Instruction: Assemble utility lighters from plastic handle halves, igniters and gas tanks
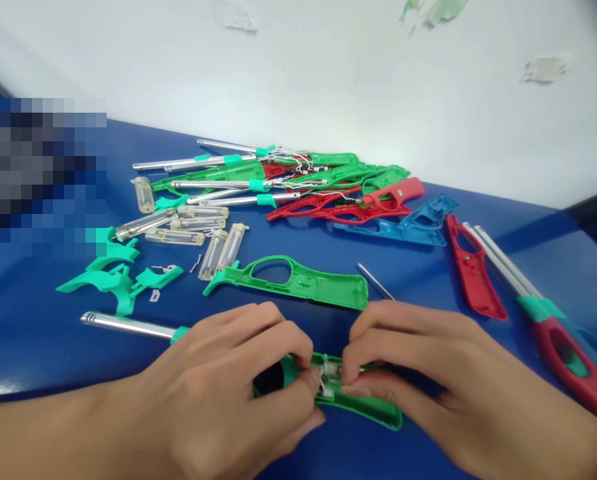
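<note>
At the front of the table lies a green lighter casing half (373,408), its open side up. My left hand (228,393) is closed around it, thumb and index finger pinched by a white piece and thin wires inside. From under that hand a silver lighter nozzle (133,326) with a teal collar points left. My right hand (418,380) is closed too, fingertips pressed at a clear fuel tank (334,369) in the casing and hiding most of it. Just beyond both hands rests another green casing half (328,285), a teal part at its left end.
Several clear fuel tanks (175,237) and teal plastic parts (111,280) lie left. Behind are piled nozzles (218,185) and red casings (328,203), with a blue casing (403,230) alongside. A thin metal rod (375,281) and a red lighter (573,360) lie right.
</note>
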Demonstrator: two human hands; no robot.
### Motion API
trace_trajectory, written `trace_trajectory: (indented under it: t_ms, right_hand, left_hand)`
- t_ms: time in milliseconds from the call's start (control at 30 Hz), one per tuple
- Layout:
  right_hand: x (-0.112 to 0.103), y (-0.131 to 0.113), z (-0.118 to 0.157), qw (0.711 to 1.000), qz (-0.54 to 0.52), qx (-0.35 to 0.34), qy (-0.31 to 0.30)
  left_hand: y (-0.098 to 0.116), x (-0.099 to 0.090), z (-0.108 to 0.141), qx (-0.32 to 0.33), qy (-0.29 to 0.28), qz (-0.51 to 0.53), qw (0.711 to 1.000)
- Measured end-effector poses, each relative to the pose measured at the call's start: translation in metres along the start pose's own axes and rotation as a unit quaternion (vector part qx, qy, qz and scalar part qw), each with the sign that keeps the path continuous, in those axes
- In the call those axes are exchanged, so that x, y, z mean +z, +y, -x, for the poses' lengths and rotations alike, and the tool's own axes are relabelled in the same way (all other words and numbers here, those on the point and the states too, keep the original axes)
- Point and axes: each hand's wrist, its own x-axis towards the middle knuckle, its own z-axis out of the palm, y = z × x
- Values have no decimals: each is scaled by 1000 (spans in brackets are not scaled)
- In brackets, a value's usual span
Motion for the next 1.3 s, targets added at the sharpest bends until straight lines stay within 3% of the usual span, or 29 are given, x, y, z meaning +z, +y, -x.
trace_trajectory:
  t_ms: [233, 800, 1000, 1300]
  right_hand:
    - [-3, -5, -6, 1000, -23, 9, 16]
    - [0, -7, -8, 999, -6, 36, 19]
    - [-2, 1, -4, 999, 4, 52, -12]
    - [0, 0, -5, 998, 14, 57, 4]
  left_hand:
    - [-1, 2, 2, -1, 8, 0, 1000]
    - [5, 1, 3, 5, -43, -17, 999]
    - [2, 3, 4, 15, -36, -28, 999]
    - [3, 4, 8, 10, -22, -27, 999]
